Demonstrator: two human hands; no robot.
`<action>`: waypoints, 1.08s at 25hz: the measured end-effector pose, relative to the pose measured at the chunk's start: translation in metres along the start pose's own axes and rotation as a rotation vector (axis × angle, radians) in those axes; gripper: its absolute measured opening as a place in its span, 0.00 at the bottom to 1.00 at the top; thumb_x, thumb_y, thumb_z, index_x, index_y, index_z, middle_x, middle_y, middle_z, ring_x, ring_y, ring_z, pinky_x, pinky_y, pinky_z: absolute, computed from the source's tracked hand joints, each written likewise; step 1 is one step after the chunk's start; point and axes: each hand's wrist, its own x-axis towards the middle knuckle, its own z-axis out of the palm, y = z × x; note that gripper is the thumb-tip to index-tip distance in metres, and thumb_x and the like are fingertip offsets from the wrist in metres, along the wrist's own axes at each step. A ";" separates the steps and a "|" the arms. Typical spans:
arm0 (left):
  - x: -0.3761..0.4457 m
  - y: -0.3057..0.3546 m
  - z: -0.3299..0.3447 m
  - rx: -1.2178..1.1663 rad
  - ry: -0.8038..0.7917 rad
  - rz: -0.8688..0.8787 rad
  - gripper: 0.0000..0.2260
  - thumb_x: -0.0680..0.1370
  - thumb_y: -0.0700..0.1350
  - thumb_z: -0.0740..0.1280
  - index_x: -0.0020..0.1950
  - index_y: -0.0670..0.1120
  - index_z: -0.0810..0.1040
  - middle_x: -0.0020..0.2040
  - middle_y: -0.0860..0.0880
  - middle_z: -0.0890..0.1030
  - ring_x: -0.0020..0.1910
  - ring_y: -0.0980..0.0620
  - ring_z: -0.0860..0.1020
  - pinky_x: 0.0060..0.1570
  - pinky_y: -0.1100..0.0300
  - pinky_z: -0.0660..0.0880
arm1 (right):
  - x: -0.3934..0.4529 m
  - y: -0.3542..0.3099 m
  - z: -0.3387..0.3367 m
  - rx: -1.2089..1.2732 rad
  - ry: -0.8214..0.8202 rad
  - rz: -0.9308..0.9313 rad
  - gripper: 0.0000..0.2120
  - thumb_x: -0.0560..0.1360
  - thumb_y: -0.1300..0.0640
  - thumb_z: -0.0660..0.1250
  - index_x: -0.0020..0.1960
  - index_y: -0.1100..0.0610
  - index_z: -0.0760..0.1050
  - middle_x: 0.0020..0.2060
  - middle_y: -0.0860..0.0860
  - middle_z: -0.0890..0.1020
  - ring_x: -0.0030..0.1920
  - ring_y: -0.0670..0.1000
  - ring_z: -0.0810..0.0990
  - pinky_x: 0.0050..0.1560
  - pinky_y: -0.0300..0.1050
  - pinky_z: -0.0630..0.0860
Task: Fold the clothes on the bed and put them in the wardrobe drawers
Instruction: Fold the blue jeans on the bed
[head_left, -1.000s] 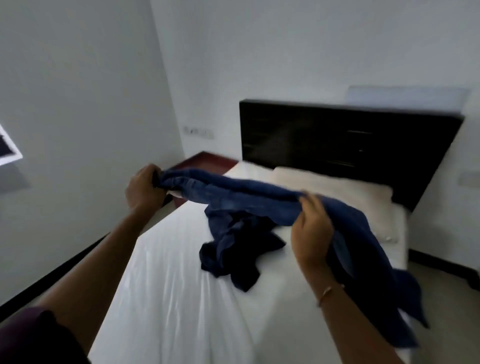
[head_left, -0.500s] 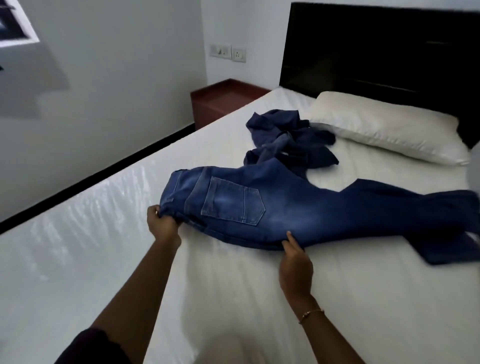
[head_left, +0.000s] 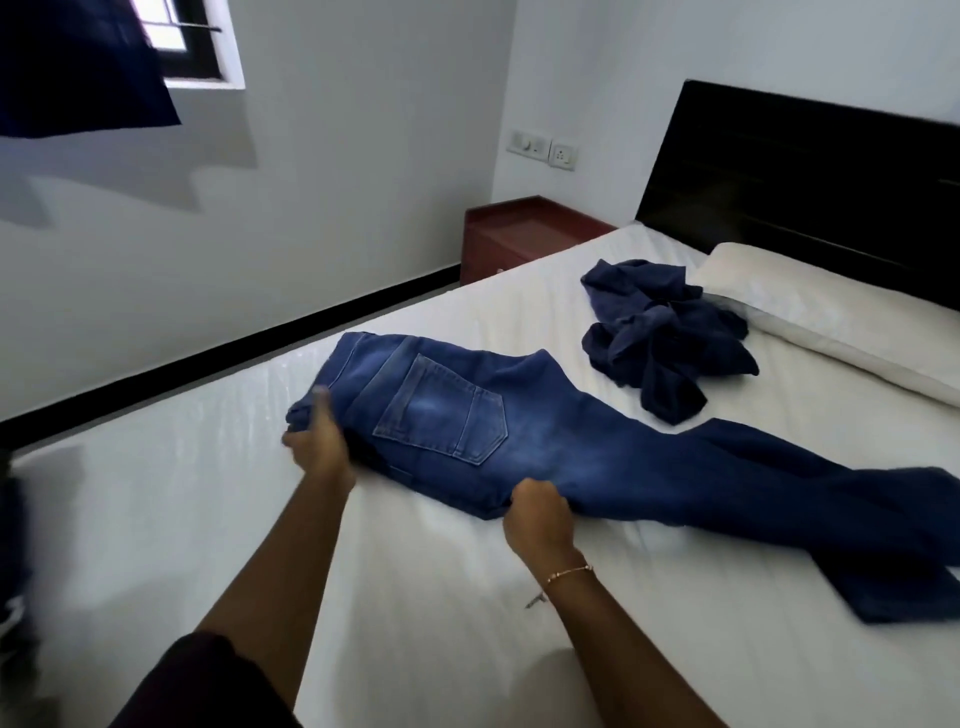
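Note:
Blue jeans (head_left: 571, 441) lie flat on the white bed (head_left: 415, 597), back pocket up, legs stretching to the right. My left hand (head_left: 319, 441) grips the waistband at its near left corner; the hand is blurred. My right hand (head_left: 537, 514) pinches the near edge of the jeans by the seat. A crumpled dark blue garment (head_left: 665, 332) lies farther back, beside the pillow (head_left: 841, 317).
A black headboard (head_left: 810, 171) stands at the back right. A red-brown nightstand (head_left: 524, 234) sits in the corner by the wall sockets (head_left: 543, 148). A dark blue curtain (head_left: 78, 67) hangs over the window at top left. A narrow gap runs between bed and left wall.
The jeans, held up over the bed a second ago, now lie spread on the sheet. Both hands have shifted along their near edge, the right one now bunching the denim.

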 end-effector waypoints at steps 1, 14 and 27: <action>0.001 -0.004 -0.003 0.164 -0.008 0.067 0.24 0.76 0.47 0.67 0.69 0.42 0.64 0.64 0.43 0.72 0.61 0.44 0.73 0.61 0.51 0.72 | -0.003 -0.006 0.002 0.010 0.001 0.026 0.12 0.77 0.67 0.56 0.56 0.63 0.76 0.57 0.57 0.79 0.58 0.57 0.77 0.52 0.45 0.74; 0.024 0.002 -0.023 0.704 0.078 0.436 0.35 0.74 0.37 0.65 0.77 0.40 0.50 0.77 0.38 0.44 0.75 0.37 0.53 0.73 0.51 0.55 | -0.032 -0.054 0.048 -0.150 0.105 -0.313 0.17 0.42 0.61 0.81 0.26 0.55 0.78 0.40 0.59 0.84 0.14 0.51 0.71 0.16 0.33 0.64; -0.108 -0.060 -0.005 0.392 0.005 0.153 0.26 0.70 0.32 0.67 0.67 0.38 0.65 0.71 0.36 0.62 0.63 0.36 0.71 0.62 0.49 0.71 | -0.042 -0.032 0.014 0.541 -0.054 -0.207 0.18 0.78 0.66 0.58 0.68 0.61 0.70 0.76 0.56 0.52 0.71 0.56 0.62 0.70 0.40 0.57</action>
